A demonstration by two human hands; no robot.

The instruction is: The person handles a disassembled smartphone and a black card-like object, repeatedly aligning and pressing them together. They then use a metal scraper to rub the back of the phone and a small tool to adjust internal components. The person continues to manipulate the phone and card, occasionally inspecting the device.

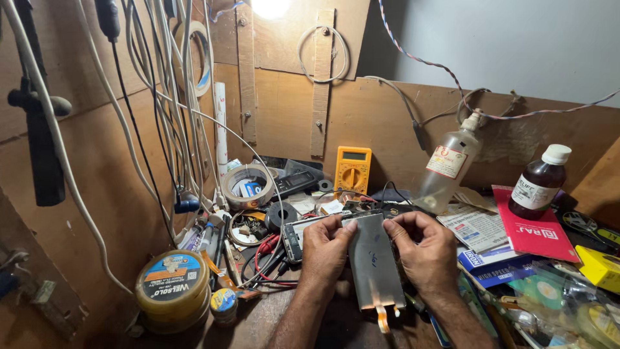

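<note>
Left hand [326, 249] pinches the top edge of the grey battery [374, 265] at 10 o'clock; right hand [423, 249] pinches it at 2 o'clock. Its long axis runs 12 to 6, flex tail [383, 318] nearest the person, both hands equally close.

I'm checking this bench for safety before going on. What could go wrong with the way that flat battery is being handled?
Both the left hand and right hand pinch the top edge of the flat silver battery; bending could damage it. Its orange flex tail hangs loose and may snag. Red wires and the opened phone crowd the left hand.
</note>
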